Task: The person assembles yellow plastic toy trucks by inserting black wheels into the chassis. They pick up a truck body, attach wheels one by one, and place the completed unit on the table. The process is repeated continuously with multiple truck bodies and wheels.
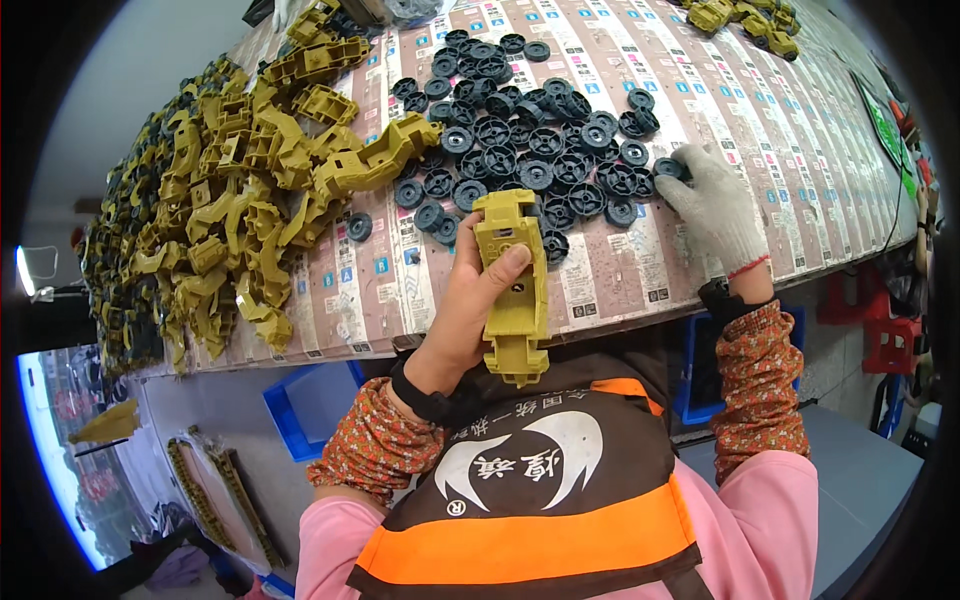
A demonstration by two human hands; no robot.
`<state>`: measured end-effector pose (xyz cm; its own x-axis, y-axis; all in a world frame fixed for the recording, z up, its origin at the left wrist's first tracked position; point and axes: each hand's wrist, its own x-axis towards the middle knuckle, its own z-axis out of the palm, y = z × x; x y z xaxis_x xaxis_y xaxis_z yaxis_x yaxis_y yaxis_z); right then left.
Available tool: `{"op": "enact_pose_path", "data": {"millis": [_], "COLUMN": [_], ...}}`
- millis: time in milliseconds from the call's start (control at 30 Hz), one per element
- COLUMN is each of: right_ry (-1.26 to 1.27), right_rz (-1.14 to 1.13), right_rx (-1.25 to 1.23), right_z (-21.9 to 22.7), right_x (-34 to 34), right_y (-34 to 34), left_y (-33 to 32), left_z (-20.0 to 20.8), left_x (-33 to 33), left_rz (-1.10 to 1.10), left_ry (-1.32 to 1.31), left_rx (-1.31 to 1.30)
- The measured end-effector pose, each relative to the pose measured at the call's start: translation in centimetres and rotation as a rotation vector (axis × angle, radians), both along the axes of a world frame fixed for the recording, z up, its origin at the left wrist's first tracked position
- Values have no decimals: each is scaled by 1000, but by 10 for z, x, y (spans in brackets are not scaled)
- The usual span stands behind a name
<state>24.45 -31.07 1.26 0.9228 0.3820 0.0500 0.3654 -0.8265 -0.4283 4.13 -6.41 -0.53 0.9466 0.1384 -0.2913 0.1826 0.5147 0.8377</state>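
My bare left hand (478,285) grips an olive-yellow plastic toy vehicle body (514,290), held lengthwise above the table's front edge. The thumb presses on its upper face, and the fingers behind it are mostly hidden. A dark wheel edge shows beside the far end of the body. At the right of the wheel pile, my right hand (715,205), in a whitish knitted glove, has its fingertips closed around a black toy wheel (671,169). Many more black wheels (536,175) lie heaped in the middle of the table, between and beyond my hands.
A big heap of olive-yellow vehicle bodies (230,180) covers the table's left side. A smaller group of bodies (745,22) lies at the far right. Patterned sheeting covers the table (790,150). Blue bins (305,405) and a red stool (890,345) stand below the edge.
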Motion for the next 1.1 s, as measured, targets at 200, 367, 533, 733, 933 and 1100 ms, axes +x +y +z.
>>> {"op": "enact_pose_path", "data": {"millis": [200, 367, 533, 733, 933, 1100], "right_ry": [136, 783, 1167, 1018, 275, 298], "right_rz": [71, 270, 133, 138, 479, 493], "right_rx": [353, 691, 862, 886, 602, 473], "right_z": [12, 36, 24, 17, 6, 7], "right_x": [-19, -96, -130, -145, -148, -156], "right_y": [12, 43, 55, 57, 57, 54], "left_y": [1, -1, -1, -8, -15, -19], "left_z": [-3, 3, 2, 8, 8, 5], "left_x": [2, 12, 12, 9, 7, 3], "left_rz": [180, 326, 306, 357, 398, 390], "left_ry": [-45, -109, -139, -239, -269, -340], "left_rx": [-243, -279, -309, -144, 11, 135]}}
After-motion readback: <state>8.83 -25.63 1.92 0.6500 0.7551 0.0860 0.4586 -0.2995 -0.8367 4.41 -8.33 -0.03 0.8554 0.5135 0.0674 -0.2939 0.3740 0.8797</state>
